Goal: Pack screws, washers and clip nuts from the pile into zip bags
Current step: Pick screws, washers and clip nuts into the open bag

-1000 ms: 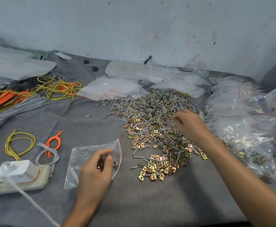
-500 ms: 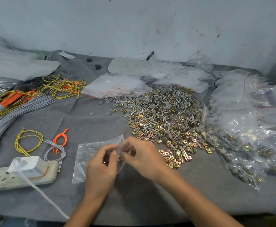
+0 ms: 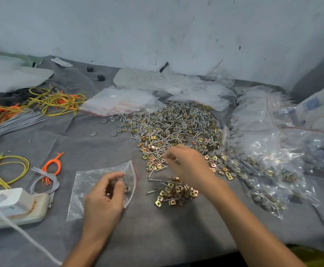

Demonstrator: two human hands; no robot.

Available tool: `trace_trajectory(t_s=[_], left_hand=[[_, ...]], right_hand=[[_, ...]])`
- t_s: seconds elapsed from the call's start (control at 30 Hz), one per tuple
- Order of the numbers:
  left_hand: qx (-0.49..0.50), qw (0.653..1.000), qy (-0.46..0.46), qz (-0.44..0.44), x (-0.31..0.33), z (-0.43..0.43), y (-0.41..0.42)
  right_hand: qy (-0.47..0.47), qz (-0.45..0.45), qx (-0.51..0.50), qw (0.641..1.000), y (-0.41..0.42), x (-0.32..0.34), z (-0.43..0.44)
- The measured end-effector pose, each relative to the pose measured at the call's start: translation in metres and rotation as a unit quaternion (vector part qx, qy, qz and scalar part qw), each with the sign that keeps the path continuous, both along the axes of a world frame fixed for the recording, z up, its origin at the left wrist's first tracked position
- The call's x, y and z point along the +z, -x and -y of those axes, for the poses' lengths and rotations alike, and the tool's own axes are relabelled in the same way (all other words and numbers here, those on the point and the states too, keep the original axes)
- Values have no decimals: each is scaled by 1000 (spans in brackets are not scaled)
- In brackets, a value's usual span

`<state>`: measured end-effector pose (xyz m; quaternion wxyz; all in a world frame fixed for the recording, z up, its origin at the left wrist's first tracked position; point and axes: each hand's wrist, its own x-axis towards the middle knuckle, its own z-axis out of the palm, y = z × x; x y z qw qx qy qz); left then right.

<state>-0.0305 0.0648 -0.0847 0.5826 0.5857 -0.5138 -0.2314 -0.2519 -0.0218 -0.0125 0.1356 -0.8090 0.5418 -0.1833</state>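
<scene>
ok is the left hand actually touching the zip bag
Touching. The head view shows the left hand resting on the zip bag, thumb and fingers curled round its open mouth, with no gap between them.

Zip bag (image 3: pixel 84 182) gripped by left hand (image 3: pixel 104 197); right hand (image 3: pixel 188 164) over pile (image 3: pixel 176 128)

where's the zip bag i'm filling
Head view, left of centre: the zip bag lies held by the left hand, between the power strip and a clip nuts heap.

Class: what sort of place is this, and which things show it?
Probably a hand-packing workbench: a pile of screws, washers and clip nuts, stacked empty zip bags, filled bags beside it.
</scene>
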Motion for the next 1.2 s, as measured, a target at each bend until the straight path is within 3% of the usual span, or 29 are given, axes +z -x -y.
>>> trace_trajectory(t_s=[0.1, 0.23, 0.47, 0.57, 0.73, 0.97, 1.2], left_hand=[[4, 1000, -4, -1, 1, 0, 0], [5, 1000, -1, -4, 1, 0, 0], [2, 1000, -14, -7, 2, 0, 0], [1, 1000, -11, -3, 4, -1, 2], [0, 1000, -9, -7, 10, -3, 3], [10, 1000, -9, 17, 6, -2, 1], [1, 1000, -15, -10, -2, 1, -1]], right_hand=[[-19, -113, -35, 993, 36, 2, 19], [-53, -163, -22, 985, 52, -4, 28], [-48, -125, -36, 990, 56, -5, 24], [-24, -47, -26, 998, 43, 5, 10], [-47, 68, 85, 993, -26, 5, -32], [9, -58, 116, 991, -72, -19, -45], [-17, 42, 54, 998, -32, -14, -26]])
